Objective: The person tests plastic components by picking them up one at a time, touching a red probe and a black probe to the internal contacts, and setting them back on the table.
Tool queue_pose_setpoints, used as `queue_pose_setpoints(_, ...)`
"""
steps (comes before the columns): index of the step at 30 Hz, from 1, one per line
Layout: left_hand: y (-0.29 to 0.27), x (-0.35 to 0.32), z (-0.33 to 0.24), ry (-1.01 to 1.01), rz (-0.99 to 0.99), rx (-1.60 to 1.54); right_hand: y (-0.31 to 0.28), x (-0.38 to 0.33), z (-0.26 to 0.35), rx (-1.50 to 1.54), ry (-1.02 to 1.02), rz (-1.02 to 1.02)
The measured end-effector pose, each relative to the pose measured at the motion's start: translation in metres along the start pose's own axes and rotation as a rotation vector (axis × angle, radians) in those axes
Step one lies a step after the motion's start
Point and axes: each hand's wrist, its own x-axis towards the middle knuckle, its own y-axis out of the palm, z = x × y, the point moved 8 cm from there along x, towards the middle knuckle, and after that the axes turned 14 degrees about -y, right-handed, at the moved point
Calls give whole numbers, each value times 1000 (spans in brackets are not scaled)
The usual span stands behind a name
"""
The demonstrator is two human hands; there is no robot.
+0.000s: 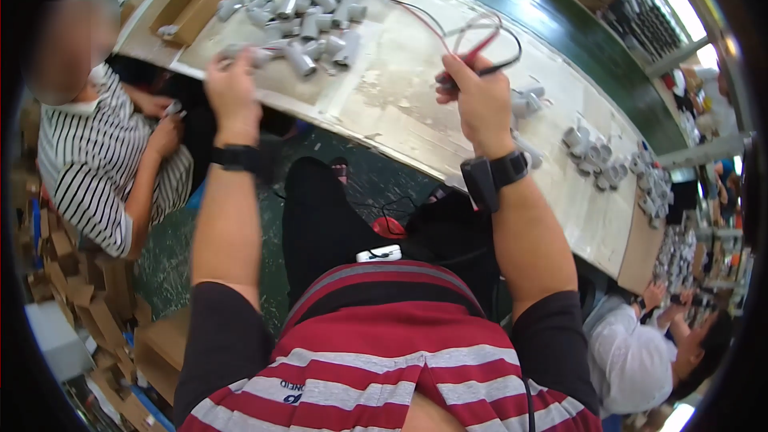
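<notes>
My right hand [484, 104] is closed around a pair of test leads [484, 32], one red and one black, over the middle of the worktable. The leads loop up above my fingers and run back toward the far left. My left hand [232, 104], blurred by motion, is over the table's near edge at the left. Its fingers close on a small grey cylindrical part [258, 56], beside a pile of similar grey cylinders [308, 24]; the blur hides the exact grip.
An open cardboard box [188, 14] is left of the pile. More grey cylinders [596, 158] stand along the table's right. A co-worker in stripes [104, 152] sits at left, another in white [632, 352] at right. Cardboard boxes [96, 304] crowd the lower left floor.
</notes>
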Motion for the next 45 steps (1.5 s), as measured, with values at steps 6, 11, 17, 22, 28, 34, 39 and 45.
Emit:
queue_pose_setpoints(6,-151,227,61,-456,63,437,7,41,73,-301,-150,308)
queue_pose_setpoints(11,-69,195,72,-465,28,373,-46,63,116,-560,-130,296)
queue_pose_setpoints(17,154,-147,-17,418,559,528,-59,53,123,-684,-97,293)
queue_pose_setpoints(22,275,-343,6,1034,1035,748,-42,49,127,-856,-220,357)
queue_pose_setpoints(28,304,-368,31,1009,1238,831,-34,33,139,-930,-320,387)
queue_pose_setpoints(34,269,-351,-3,749,1301,1074,-48,38,103,-897,-439,390)
queue_pose_setpoints(39,189,-234,22,-290,1009,556,-45,36,67,-421,-133,284)
queue_pose_setpoints(45,149,-202,37,-770,951,-362,-23,9,15,-36,42,197)
